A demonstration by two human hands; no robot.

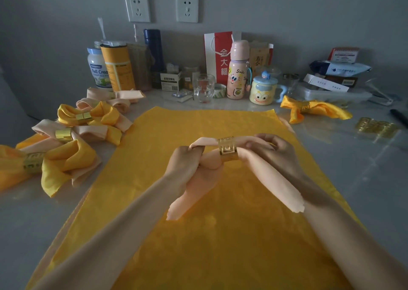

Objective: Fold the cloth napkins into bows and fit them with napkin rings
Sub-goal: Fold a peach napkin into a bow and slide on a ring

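1. Head view, the step in hand: the peach napkin (209,163) was held a little above the yellow cloth (220,241), which lay spread on the table (364,179) in front of the person. The gold napkin ring (228,149) sat around its middle, so I judge that the ring was already fitted and the loops were being shaped.
2. Head view, the grip: the left hand (185,160) had its fingers curled round the left loop. The right hand (272,148) pinched the right loop just beside the ring.
3. Head view, the next move: it probably called for pulling both loops outward until equal, with the ring kept in the centre, and then laying the bow down. Finished bows (86,115) lay in a group at the left, one yellow bow (309,107) at the right, and spare rings (375,127) near it.
4. Head view, the direction: the long axis of the bow ran left to right across the view. The two tails pointed toward the person and spread apart. The patterned face of the ring was turned up toward the camera.
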